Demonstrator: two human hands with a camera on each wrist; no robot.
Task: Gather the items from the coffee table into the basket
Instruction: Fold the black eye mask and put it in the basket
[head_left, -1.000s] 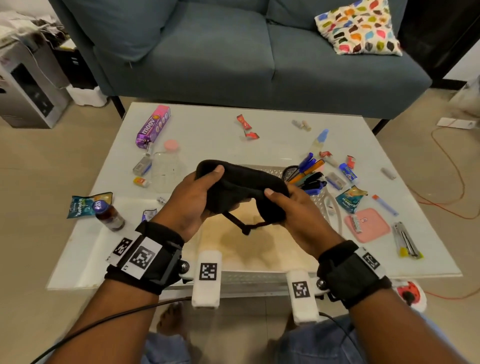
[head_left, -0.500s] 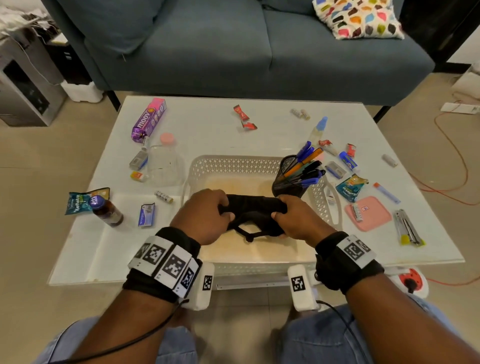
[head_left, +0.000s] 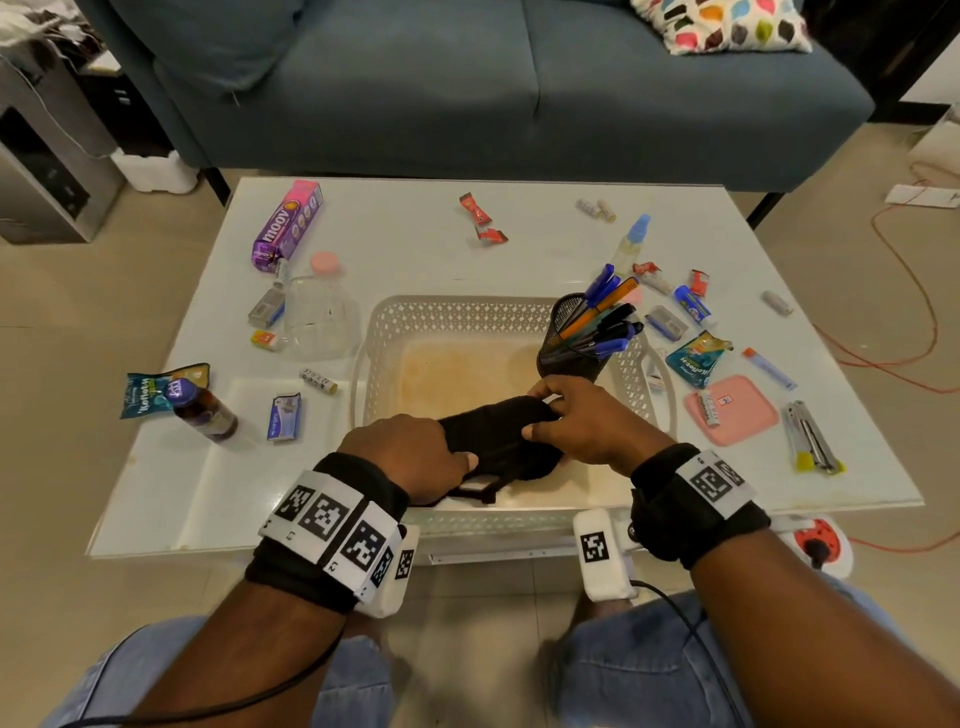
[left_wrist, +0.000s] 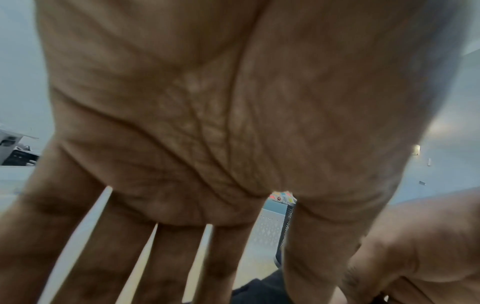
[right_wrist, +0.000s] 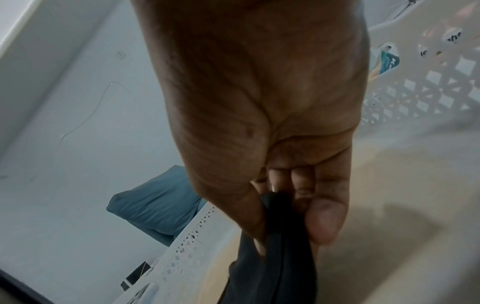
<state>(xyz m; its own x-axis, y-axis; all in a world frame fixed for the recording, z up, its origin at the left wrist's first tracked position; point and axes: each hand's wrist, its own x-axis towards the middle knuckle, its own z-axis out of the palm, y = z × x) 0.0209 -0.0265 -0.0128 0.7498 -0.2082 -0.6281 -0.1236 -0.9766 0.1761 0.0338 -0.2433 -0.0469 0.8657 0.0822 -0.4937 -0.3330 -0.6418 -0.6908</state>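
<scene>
A black cloth item (head_left: 498, 431) with a thin strap lies low inside the white lattice basket (head_left: 457, 317), near its front wall. My right hand (head_left: 582, 421) pinches the cloth's right end between thumb and fingers, as the right wrist view shows on the cloth (right_wrist: 272, 267). My left hand (head_left: 410, 452) is at the cloth's left end with its thumb resting on it. In the left wrist view its fingers (left_wrist: 166, 257) are straight and spread, with the cloth (left_wrist: 259, 288) beside the thumb. A black mesh pen holder (head_left: 569, 353) full of pens stands in the basket's back right corner.
Loose items surround the basket on the white table (head_left: 415, 249). On the left are a purple box (head_left: 288, 226), a clear jar (head_left: 319, 317), a brown bottle (head_left: 202, 410) and a teal packet (head_left: 145, 389). On the right are a pink pad (head_left: 730, 410) and a metal tool (head_left: 810, 439). A blue sofa (head_left: 467, 78) stands behind.
Both hands have brought the black cloth down from above the basket to its floor. The left hand's fingers have straightened out of their grip.
</scene>
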